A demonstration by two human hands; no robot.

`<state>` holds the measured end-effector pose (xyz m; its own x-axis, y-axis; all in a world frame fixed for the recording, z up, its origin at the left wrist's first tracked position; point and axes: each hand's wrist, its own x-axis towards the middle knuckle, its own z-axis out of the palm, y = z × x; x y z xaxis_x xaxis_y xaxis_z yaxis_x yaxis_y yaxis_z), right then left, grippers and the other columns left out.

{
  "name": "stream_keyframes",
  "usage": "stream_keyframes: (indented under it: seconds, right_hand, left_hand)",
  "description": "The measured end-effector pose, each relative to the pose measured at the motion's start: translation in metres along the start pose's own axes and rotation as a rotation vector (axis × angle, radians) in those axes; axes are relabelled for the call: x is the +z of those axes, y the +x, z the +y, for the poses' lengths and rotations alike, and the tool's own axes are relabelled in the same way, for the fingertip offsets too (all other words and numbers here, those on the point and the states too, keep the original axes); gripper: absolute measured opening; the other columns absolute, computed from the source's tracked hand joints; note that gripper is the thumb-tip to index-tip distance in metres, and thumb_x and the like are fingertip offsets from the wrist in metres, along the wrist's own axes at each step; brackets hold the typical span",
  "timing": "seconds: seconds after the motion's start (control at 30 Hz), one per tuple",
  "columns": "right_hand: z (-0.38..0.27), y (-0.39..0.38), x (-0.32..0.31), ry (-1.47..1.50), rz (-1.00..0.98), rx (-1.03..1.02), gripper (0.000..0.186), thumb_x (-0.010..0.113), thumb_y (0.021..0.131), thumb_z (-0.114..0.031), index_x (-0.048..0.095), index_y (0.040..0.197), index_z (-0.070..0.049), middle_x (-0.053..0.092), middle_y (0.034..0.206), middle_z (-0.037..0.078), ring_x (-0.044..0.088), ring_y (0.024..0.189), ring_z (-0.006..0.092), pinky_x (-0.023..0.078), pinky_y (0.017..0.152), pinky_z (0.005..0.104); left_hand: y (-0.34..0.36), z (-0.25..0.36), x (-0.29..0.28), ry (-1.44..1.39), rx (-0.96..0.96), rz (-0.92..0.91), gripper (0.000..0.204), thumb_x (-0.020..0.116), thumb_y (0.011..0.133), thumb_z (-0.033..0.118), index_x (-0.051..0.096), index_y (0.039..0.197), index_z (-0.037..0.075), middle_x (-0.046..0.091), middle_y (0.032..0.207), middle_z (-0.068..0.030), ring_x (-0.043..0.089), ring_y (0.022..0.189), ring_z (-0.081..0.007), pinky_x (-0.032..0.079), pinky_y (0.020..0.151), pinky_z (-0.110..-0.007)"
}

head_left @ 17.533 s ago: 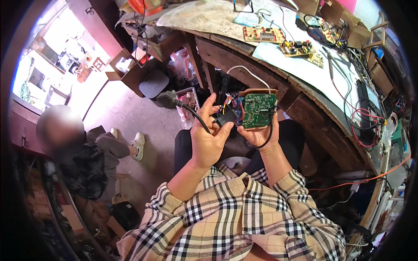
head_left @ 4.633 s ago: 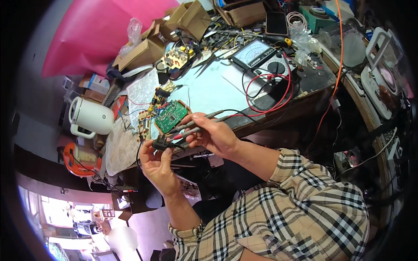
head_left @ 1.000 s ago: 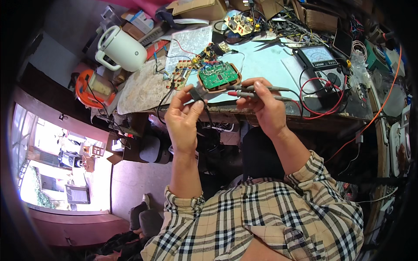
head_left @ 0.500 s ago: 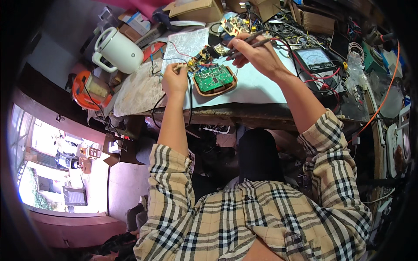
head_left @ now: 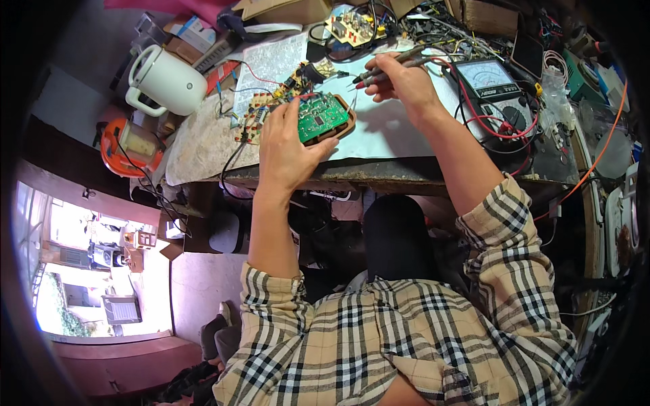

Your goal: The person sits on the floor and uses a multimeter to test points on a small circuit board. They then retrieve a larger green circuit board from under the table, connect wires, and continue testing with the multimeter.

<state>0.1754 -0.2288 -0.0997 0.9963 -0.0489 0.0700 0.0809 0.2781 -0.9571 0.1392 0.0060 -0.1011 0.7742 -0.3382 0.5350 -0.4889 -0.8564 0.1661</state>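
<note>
My left hand (head_left: 288,142) grips the green circuit board (head_left: 320,116) at its left side, thumb along the near edge; the board sits in a brown housing (head_left: 345,126). My right hand (head_left: 403,84) holds the two test probes (head_left: 365,79), one with a red band near the tip, above the white paper (head_left: 399,135), right of the board. Their leads run to the analog multimeter (head_left: 484,79). Just beyond the green board lie wired components (head_left: 300,79) and a tan board (head_left: 261,111) with red parts.
A white kettle (head_left: 166,81) and orange container (head_left: 128,149) stand left on the bench (head_left: 193,159). Another circuit board (head_left: 352,27), cardboard boxes (head_left: 284,10) and piled cables (head_left: 440,34) lie behind. An orange cable (head_left: 602,152) hangs right. Another person's legs (head_left: 217,331) show lower left, beside the doorway.
My left hand has come off the dark piece and cable it was handling and moved onto the green board. My right hand with the probes rose over the bench and stays raised.
</note>
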Motion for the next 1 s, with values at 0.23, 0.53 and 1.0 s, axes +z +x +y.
stream_keyframes:
  seconds: [0.23,0.53,1.0]
  right_hand:
    - [-0.004,-0.002,0.003,-0.199,-0.043,-0.072,0.029,0.053,0.096,-0.028,0.065,0.098,-0.001,0.067,0.083,0.009,0.068,0.067,0.0146,0.054,0.057,0.0270]
    - [-0.011,-0.011,0.008,-0.243,-0.075,-0.061,0.029,0.054,0.096,-0.027,0.066,0.098,-0.001,0.066,0.082,0.007,0.068,0.068,0.0142,0.054,0.057,0.0272]
    - [-0.005,-0.015,0.011,-0.209,-0.100,-0.071,0.028,0.053,0.097,-0.027,0.065,0.100,-0.002,0.065,0.081,0.007,0.067,0.068,0.0134,0.053,0.057,0.0259]
  left_hand:
    - [0.012,0.005,-0.016,0.151,-0.145,-0.184,0.075,0.082,0.068,0.039,0.057,0.125,-0.002,0.055,0.121,-0.0220,0.053,0.113,-0.0370,0.044,0.098,-0.044]
    - [0.010,-0.011,-0.007,0.038,-0.186,-0.174,0.078,0.083,0.067,0.043,0.057,0.124,-0.003,0.057,0.115,-0.0210,0.054,0.111,-0.0356,0.044,0.097,-0.043]
    - [0.029,-0.005,-0.022,-0.013,-0.254,-0.349,0.074,0.082,0.065,0.044,0.063,0.121,0.000,0.056,0.114,-0.0216,0.056,0.108,-0.0342,0.046,0.094,-0.040]
